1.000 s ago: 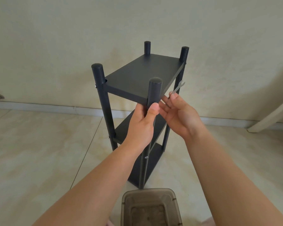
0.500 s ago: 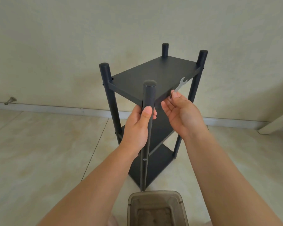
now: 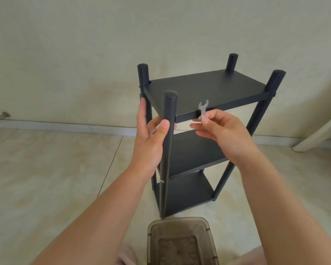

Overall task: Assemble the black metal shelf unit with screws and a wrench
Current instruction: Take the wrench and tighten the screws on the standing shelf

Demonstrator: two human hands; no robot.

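The shelf unit (image 3: 203,88) has turned; left hand (image 3: 151,138) fingers loosened, right hand (image 3: 218,129) pinches wrench (image 3: 203,109) (brown bin (image 3: 180,240) below).

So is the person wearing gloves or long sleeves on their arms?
No. Both arms are bare as far as the picture shows, with no sleeves in sight. The left hand and the right hand have no gloves, and no rings, watch or bracelet show. The fingernails look short and plain.
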